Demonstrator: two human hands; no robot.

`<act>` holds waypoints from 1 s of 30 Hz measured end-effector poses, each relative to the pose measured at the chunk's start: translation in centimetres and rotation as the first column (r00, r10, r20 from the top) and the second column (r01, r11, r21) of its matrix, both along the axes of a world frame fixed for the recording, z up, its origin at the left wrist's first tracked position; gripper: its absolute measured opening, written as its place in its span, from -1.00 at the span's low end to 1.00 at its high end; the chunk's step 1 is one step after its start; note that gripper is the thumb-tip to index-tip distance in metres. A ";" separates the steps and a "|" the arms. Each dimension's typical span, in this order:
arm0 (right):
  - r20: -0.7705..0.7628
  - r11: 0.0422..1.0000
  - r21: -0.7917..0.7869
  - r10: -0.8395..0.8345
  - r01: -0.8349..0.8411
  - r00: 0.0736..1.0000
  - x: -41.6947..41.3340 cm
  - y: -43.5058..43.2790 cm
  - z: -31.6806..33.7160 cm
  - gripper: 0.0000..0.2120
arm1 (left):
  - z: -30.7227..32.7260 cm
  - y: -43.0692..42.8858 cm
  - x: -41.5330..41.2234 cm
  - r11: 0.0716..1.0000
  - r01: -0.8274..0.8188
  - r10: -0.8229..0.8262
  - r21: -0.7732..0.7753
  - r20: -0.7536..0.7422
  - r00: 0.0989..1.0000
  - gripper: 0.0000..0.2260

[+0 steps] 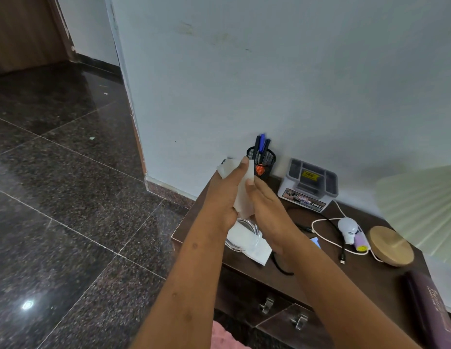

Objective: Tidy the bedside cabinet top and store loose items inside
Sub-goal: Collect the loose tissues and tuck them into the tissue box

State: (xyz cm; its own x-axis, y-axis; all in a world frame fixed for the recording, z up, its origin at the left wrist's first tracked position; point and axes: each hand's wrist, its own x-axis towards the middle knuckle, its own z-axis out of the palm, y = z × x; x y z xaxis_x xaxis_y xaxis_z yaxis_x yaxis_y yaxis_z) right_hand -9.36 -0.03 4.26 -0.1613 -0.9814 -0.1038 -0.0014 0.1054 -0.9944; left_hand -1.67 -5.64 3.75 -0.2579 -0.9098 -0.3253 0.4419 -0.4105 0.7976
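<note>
A dark wooden bedside table (375, 278) stands against a pale blue-grey wall (269, 71), next to a corner of this wall. On its front there are 2 metal handles (267, 304). The floor (68, 197) is dark polished granite in big tiles, and a brown wooden door (23, 28) is at the far left.

Both hands are raised above the left end of the table and grip 1 white paper (244, 197) between them. The left hand (227, 195) holds it from the left, and the right hand (267, 205) pinches its right edge.

Below the hands a glass ashtray (240, 238) lies on another white sheet (257, 255). At the wall stands a black mesh pen holder (266, 159) with pens, and just beside it a grey desk organizer (311, 183). A white cable (327, 222) and a black cable (282, 267) lie loose in the middle, near a small white device (347, 229). To the right is the round wooden lamp base (390, 245) under a pleated shade (420, 205). A dark purple book (425, 306) lies at the near right edge.
</note>
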 end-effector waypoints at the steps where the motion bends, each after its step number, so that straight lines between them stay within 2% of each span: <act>1: 0.000 1.000 0.005 0.003 -0.003 1.000 0.1 0.1 -0.1 -0.70 | 0.0 0.1 -0.2 1.000 -0.010 0.010 -0.011 0.026 1.000 -0.64; 3: 0.009 1.000 0.008 -0.015 0.015 1.000 -0.2 0.0 0.0 -0.72 | -0.2 0.1 -0.4 0.999 -0.018 0.019 -0.026 0.028 0.999 -0.66; 6: -0.017 0.999 0.027 -0.045 0.045 0.999 -1.2 -0.3 0.1 -0.73 | -0.3 0.0 -0.4 0.999 -0.020 0.020 -0.041 -0.009 1.000 -0.82; 11: -0.053 0.996 0.042 0.085 -0.083 0.995 -1.9 -0.1 -0.4 -0.73 | -0.2 0.5 -1.1 0.996 0.017 -0.013 -0.084 0.051 0.999 -0.77; 13: -0.031 0.998 0.021 0.063 -0.062 0.998 -2.0 -0.1 -0.6 -0.70 | -0.1 0.8 -1.4 0.992 0.023 -0.016 -0.123 0.057 0.998 -0.83; 17: 0.020 0.998 0.025 -0.055 0.055 0.998 -2.8 -0.3 -0.7 -0.74 | 0.1 1.3 -2.0 0.961 0.044 0.014 -0.273 0.210 0.978 -0.83; 21: 0.196 0.983 0.036 -0.183 0.179 0.963 -4.2 -0.3 -0.6 -0.74 | -0.1 1.9 -2.5 0.911 0.072 0.097 -0.406 0.381 0.919 -0.95; 23: 0.255 0.983 0.042 -0.183 0.178 0.950 -5.0 -0.2 -0.3 -0.68 | -0.1 2.2 -2.9 0.881 0.111 0.128 -0.460 0.459 0.879 -0.89; 27: 0.171 0.992 0.112 -0.079 0.061 0.982 -6.6 0.2 -0.4 -0.49 | -1.2 1.8 -4.8 0.854 0.201 0.153 -0.479 0.601 0.784 -0.74; 30: 0.088 0.992 0.121 -0.035 0.024 0.995 -8.7 0.0 -0.6 -0.47 | -2.0 1.3 -7.2 0.841 0.318 0.016 -0.437 0.609 0.793 -0.78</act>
